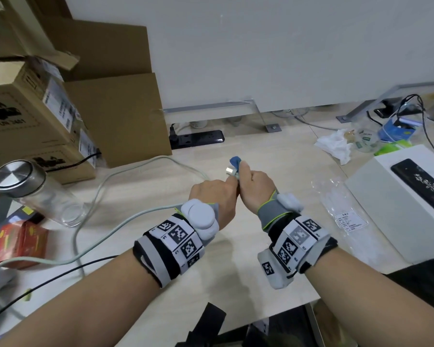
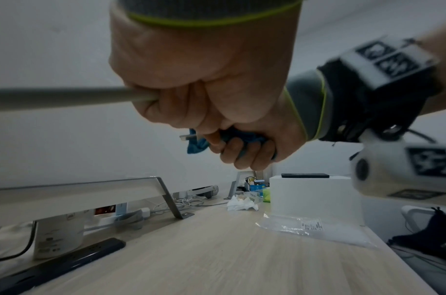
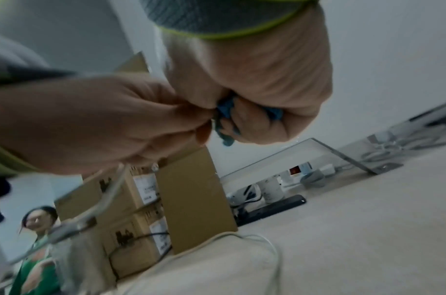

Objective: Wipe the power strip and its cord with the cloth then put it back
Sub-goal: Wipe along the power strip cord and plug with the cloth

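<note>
Above the middle of the wooden desk (image 1: 273,156) my two hands meet. My left hand (image 1: 214,194) is closed in a fist round the white cord (image 1: 105,236) just behind its plug. My right hand (image 1: 254,186) grips the blue cloth (image 1: 235,162), which is wrapped round the plug; only the metal prongs (image 1: 229,169) stick out. In the left wrist view the cord (image 2: 65,97) runs out left of my fist, with the cloth (image 2: 196,145) below it. The right wrist view shows the cloth (image 3: 225,111) bunched in my fingers. The cord trails off lower left; its strip is hidden.
Cardboard boxes (image 1: 35,116) stand at the left, with a lidded glass jar (image 1: 30,189) and a red box (image 1: 20,244) in front. A black power strip (image 1: 198,137) lies by the wall. At the right are a white box (image 1: 376,196), plastic bag (image 1: 341,214) and tissue (image 1: 336,145).
</note>
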Demonstrator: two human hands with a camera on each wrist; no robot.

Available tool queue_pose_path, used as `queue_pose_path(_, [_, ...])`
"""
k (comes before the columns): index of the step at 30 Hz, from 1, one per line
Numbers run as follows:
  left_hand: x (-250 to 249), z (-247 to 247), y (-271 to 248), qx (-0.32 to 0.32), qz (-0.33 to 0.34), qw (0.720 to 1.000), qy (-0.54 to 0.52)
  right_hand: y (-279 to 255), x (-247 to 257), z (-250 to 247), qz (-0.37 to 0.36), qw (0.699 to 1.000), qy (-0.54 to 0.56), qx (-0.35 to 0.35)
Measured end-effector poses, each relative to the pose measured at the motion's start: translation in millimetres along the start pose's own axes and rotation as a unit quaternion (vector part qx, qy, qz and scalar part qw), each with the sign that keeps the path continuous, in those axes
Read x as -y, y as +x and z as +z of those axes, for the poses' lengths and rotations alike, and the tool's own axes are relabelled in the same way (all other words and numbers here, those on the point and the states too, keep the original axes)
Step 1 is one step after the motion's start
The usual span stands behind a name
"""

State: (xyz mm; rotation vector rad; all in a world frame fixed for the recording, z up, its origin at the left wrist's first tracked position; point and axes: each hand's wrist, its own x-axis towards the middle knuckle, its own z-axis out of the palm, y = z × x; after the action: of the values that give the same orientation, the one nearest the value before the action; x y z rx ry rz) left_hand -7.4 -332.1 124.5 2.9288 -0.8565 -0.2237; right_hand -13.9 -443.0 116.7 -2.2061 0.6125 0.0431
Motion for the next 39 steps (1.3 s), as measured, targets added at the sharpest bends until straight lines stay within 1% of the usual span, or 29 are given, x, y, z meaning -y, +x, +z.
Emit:
queue_pose_path(3, [-1.8,2.0,-1.5,0.006,0.007,1.000,0.009,4.6,-6.0,-1.3,0.001,0.999,-0.047,-0.002])
queue_pose_path(6, [-1.9,4.2,-2.6,0.002,0.011,1.000,-0.002,8.5,-8.3,-0.8,-0.005,0.997,-0.072,-0.007])
queue_pose_path(8, [-2.6,5.8,-4.4,0.004,0.015,1.000,-0.017,11.2,-12.0,-1.0,0.006,0.997,-0.076,-0.005])
queue_pose_path(11, [-5.5,8.3,-5.8,-0.003,0.009,0.999,-0.039,14.6,-15.8,-2.5,0.036,0.998,-0.051,0.000])
queue_pose_path(13, [-4.5,10.7,-2.7,-0.004,-0.007,0.997,-0.073,16.7,-17.2,-3.3,0.038,0.999,-0.013,-0.006])
queue_pose_path(14, [-2.5,11.0,-0.9,-0.003,-0.011,0.995,-0.102,17.5,-17.8,-3.6,0.034,0.999,0.014,-0.015])
queue_pose_path(15, [0.8,11.6,0.7,-0.010,-0.008,0.988,-0.156,18.7,-19.1,-4.3,0.025,0.998,0.048,-0.025])
queue_pose_path(16, [5.3,12.0,1.7,-0.020,-0.002,0.973,-0.230,19.9,-20.8,-5.2,0.012,0.995,0.093,-0.038])
queue_pose_path(17, [10.1,11.5,2.0,-0.030,-0.001,0.951,-0.307,20.3,-22.1,-6.9,0.001,0.989,0.140,-0.053])
queue_pose_path(18, [14.4,9.9,2.5,-0.038,-0.005,0.930,-0.366,20.3,-23.1,-9.0,-0.015,0.982,0.179,-0.066])
queue_pose_path(19, [17.7,9.3,3.2,-0.046,-0.008,0.917,-0.396,20.5,-25.6,-10.7,-0.036,0.977,0.196,-0.076])
queue_pose_path(20, [20.8,10.5,3.9,-0.050,-0.011,0.910,-0.410,19.4,-27.9,-12.6,-0.068,0.975,0.195,-0.081])
queue_pose_path(22, [24.2,13.1,5.5,-0.054,-0.018,0.897,-0.439,14.4,-30.5,-13.4,-0.154,0.973,0.160,-0.071])
queue_pose_path(24, [23.1,12.9,5.2,-0.048,-0.024,0.883,-0.465,6.2,-31.9,-8.9,-0.228,0.969,0.080,-0.043])
queue_pose_path(25, [21.7,11.6,4.5,-0.045,-0.023,0.884,-0.465,5.9,-35.1,-2.7,-0.248,0.967,0.044,-0.023])
queue_pose_path(26, [20.0,10.7,4.3,-0.044,-0.021,0.890,-0.454,5.3,-35.5,1.5,-0.236,0.971,0.047,-0.003])
queue_pose_path(28, [17.0,8.3,3.9,-0.056,-0.014,0.897,-0.439,5.2,-34.3,8.4,-0.168,0.978,0.123,0.030])
queue_pose_path(30, [16.1,8.5,5.1,-0.060,-0.002,0.890,-0.452,3.3,-32.3,11.6,-0.130,0.974,0.178,0.043])
queue_pose_path(32, [16.4,10.7,6.0,-0.058,0.008,0.888,-0.457,1.9,-26.7,12.0,-0.120,0.972,0.197,0.034])
queue_pose_path(34, [16.9,13.9,6.5,-0.065,0.024,0.895,-0.440,3.5,-22.3,11.9,-0.100,0.973,0.208,0.008])
queue_pose_path(37, [13.9,13.1,3.4,-0.071,0.045,0.905,-0.418,9.7,-21.9,12.1,-0.039,0.976,0.213,-0.032])
queue_pose_path(39, [12.6,10.1,0.8,-0.069,0.044,0.902,-0.425,10.3,-19.8,9.3,-0.005,0.971,0.239,-0.010])
